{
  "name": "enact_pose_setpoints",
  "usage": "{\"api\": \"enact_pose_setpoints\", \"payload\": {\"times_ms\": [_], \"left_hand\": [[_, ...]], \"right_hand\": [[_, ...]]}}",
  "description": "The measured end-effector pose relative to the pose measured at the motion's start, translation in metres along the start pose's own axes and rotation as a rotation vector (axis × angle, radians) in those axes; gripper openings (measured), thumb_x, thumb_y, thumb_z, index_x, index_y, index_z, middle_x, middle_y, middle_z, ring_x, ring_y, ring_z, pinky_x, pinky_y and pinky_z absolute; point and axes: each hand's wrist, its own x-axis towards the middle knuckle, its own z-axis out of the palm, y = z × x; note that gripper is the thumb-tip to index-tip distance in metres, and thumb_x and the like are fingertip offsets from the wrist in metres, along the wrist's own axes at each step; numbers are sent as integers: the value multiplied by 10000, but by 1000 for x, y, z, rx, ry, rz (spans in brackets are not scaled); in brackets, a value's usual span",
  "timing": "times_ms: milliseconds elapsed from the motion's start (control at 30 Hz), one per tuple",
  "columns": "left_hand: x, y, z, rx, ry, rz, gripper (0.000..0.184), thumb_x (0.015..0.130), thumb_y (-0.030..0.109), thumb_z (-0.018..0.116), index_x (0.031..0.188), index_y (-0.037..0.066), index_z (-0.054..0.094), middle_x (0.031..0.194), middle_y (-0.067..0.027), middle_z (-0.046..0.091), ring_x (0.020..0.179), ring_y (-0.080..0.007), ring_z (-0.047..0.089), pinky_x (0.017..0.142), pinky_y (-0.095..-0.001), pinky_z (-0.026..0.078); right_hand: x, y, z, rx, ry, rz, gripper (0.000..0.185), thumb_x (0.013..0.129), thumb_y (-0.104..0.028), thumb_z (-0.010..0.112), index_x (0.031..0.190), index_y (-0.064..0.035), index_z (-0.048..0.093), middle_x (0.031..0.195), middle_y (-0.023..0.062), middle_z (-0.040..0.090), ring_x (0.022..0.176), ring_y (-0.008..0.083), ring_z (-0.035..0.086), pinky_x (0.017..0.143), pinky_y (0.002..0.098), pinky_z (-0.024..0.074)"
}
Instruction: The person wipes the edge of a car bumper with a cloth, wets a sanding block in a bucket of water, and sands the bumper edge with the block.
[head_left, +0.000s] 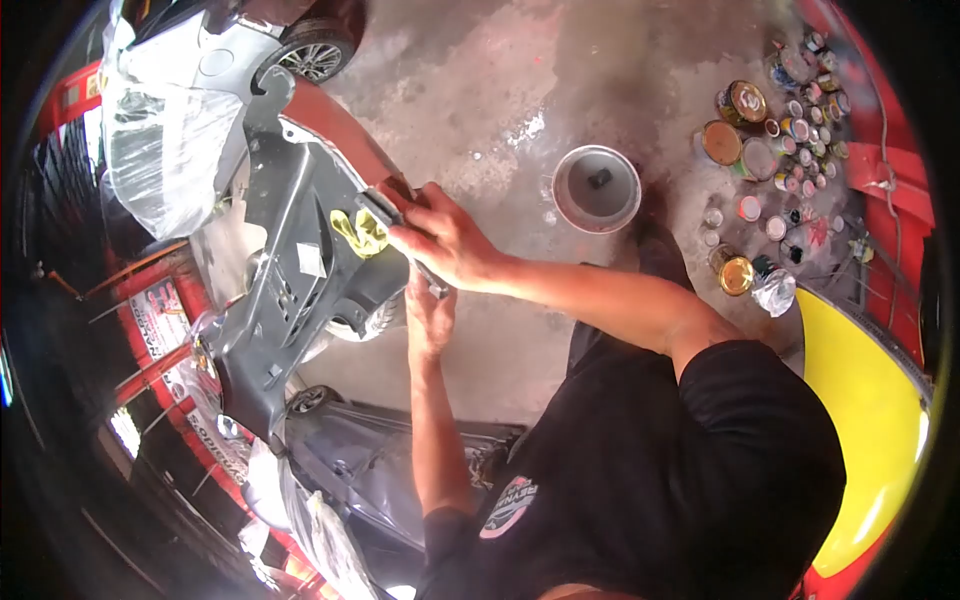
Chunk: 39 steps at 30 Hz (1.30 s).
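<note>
A car bumper [300, 215], dark inside with a reddish outer face, stands in front of me at an angle. My right hand [450, 240] is closed around a dark flat block [378, 208] at the bumper's upper edge, where the reddish face ends. Below it, my left hand [430, 310] is closed on the bumper's near edge, its fingertips partly hidden. A crumpled yellow-green cloth [360, 234] lies on the bumper's dark inner side, just left of my right hand.
A bucket [597, 190] of greyish water with a dark piece in it stands on the concrete floor. Paint cans [742, 103] and jars crowd the right side, near a yellow panel [865, 430]. Cars stand left, one partly under plastic sheeting [165, 150].
</note>
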Motion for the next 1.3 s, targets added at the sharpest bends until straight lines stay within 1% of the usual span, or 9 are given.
{"api": "enact_pose_setpoints", "payload": {"times_ms": [100, 167, 400, 567, 633, 667, 833, 967, 1300], "left_hand": [[-5, -7, 4, 99, 47, 14, 764, 882, 13, 611, 1592, 47, 328, 1170, -302, 681, 1033, -447, 677, 925, -423, 517], [-7, -2, 4, 0, 10, -69, 802, 866, -77, 627, 1602, 37, 329, 1528, -174, 522, 1410, -280, 488, 1173, -404, 367], [4, 0, -2, 115, 13, 116, 739, 901, -53, 591, 1590, 40, 341, 1218, -238, 695, 1111, -311, 686, 971, -391, 507], [-4, 7, 1, -38, 22, -37, 766, 871, -42, 630, 1584, 16, 359, 1500, -210, 551, 1396, -302, 516, 1151, -392, 388], [-3, 11, -4, -14, -5, -23, 761, 871, -39, 642, 1579, 14, 366, 1483, -214, 565, 1377, -305, 532, 1138, -402, 407], [-2, 3, -3, 133, 45, 136, 715, 920, -14, 589, 1590, 67, 350, 1120, -241, 691, 965, -369, 694, 880, -418, 560], [2, -3, -7, 16, 21, 85, 714, 933, 16, 610, 1596, 63, 350, 1286, -259, 658, 1104, -377, 685, 925, -429, 560], [0, -6, -6, 26, -2, -14, 744, 899, -35, 598, 1595, 66, 355, 1284, -260, 654, 1101, -354, 685, 927, -441, 574], [1, -7, -5, 36, 32, 10, 782, 878, -30, 589, 1610, 91, 344, 1091, -260, 704, 954, -333, 699, 862, -383, 535]], "right_hand": [[58, 1, 2, -23, -22, 29, 418, 1017, -405, 592, 1338, -154, 683, 1217, 282, 615, 1073, 413, 641, 896, 481, 522], [125, 57, 23, -138, -40, 101, 408, 1013, -486, 560, 1240, -181, 706, 1126, 298, 640, 1000, 449, 663, 867, 498, 530], [17, 5, 3, -87, 15, -110, 423, 1039, -436, 576, 1366, -193, 692, 922, 199, 540, 904, 340, 598, 827, 439, 494], [124, 32, 19, -158, -57, 51, 428, 1007, -519, 567, 1165, -160, 738, 1050, 239, 658, 1010, 406, 644, 859, 499, 528], [132, 36, 27, -118, 3, -4, 445, 1016, -541, 549, 1137, -159, 742, 1014, 241, 655, 970, 402, 647, 855, 501, 524], [110, 28, 19, -81, -78, 103, 467, 1021, -555, 539, 1146, -154, 744, 976, 240, 639, 989, 390, 646, 852, 493, 521], [24, 2, 9, -77, -5, -60, 348, 1031, -358, 610, 1177, -64, 725, 884, 170, 528, 864, 287, 572, 760, 410, 464], [136, 34, 23, -54, -122, -133, 427, 1053, -438, 541, 1024, -51, 720, 851, 181, 534, 830, 310, 541, 752, 429, 449], [40, 15, 10, -167, -24, -109, 394, 1042, -398, 577, 991, -35, 720, 868, 165, 550, 853, 239, 555, 783, 372, 479]]}}
